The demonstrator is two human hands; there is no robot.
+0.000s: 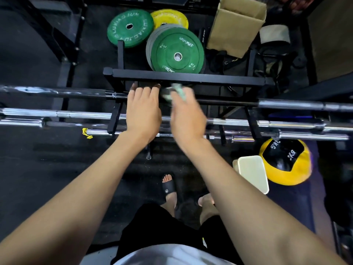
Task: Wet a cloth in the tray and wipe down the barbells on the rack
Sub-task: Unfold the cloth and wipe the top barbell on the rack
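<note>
Two bare hands reach down over a black steel rack (188,76) that holds several barbells lying side by side, and we judge the wiping step to be under way. Our right hand (186,116) grips a crumpled pale green cloth (176,91), bunched in the curled fingers and pressed at the dark middle shaft of the farthest barbell (57,92); the hand is blurred. Our left hand (143,109) lies just beside it, fingers straight and together, resting on the same bar and holding nothing.

Nearer to us lie three more bars (76,114) of bright chrome, smooth on the sleeves and finely ridged along the grip. The pale rectangular tray (253,174), hard and smooth-sided, stands on the floor to our right, well apart from the cloth; we cannot tell whether it holds water.

Next, in our judgement, the cloth must slide along the dark shaft toward one sleeve, with steady pressure, while the flat hand keeps the round bar from rolling. Beyond the rack lie green rubber plates (176,51), matte and disc-shaped.
</note>
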